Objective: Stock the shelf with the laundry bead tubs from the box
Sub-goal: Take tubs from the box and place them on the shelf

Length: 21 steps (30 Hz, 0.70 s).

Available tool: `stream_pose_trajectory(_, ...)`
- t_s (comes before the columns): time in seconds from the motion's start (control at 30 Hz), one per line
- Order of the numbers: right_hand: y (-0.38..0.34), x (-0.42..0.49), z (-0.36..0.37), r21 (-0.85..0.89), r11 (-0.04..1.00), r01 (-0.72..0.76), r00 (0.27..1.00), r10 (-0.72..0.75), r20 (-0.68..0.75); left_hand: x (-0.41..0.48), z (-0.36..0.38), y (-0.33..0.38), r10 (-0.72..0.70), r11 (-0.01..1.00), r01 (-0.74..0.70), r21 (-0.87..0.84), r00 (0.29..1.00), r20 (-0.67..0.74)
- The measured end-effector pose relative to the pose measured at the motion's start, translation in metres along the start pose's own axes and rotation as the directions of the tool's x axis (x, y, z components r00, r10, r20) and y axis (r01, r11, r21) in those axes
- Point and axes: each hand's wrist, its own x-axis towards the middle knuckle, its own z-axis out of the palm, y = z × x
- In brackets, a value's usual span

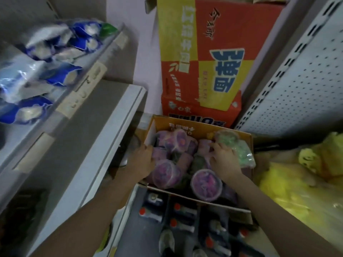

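Observation:
An open cardboard box (pixel 200 127) on the floor holds several clear tubs of purple laundry beads, such as a purple tub (pixel 206 184) at the front, and a green-bead tub (pixel 239 147) at the right. My left hand (pixel 143 160) is inside the box's left side, its fingers wrapped on a purple tub (pixel 166 173). My right hand (pixel 223 158) lies over the tubs in the middle right, fingers spread, touching a purple tub beside the green one. The grey shelf (pixel 111 127) stands to the left.
Blue and white bags (pixel 46 71) fill an upper shelf on the left. A tall red and yellow carton (pixel 207 58) stands behind the box. White pegboard shelving (pixel 306 80) is at right, yellow bags (pixel 300 175) below it. Dark bottles (pixel 183 219) lie in front of the box.

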Motion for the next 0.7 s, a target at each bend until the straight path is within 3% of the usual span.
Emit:
stream_pose_trajectory(0.23, 0.010, 0.003, 0.044, 0.063, 0.986, -0.153, 0.988, 0.150, 0.046, 0.064, 0.042, -0.009, 0.086, 0.988, -0.082, -0.129, 0.996, 0.031)
stream_pose_trajectory(0.53, 0.034, 0.014, 0.063, 0.129, 0.936, -0.328, 0.936, 0.340, -0.087, 0.144, 0.090, -0.007, 0.175, 0.965, -0.175, -0.194, 0.984, -0.016)
stream_pose_trajectory(0.7, 0.047, 0.012, 0.066, 0.120, 0.944, -0.306, 0.938, 0.321, -0.133, 0.173, 0.103, 0.013, 0.304, 0.938, -0.304, -0.166, 0.952, -0.024)
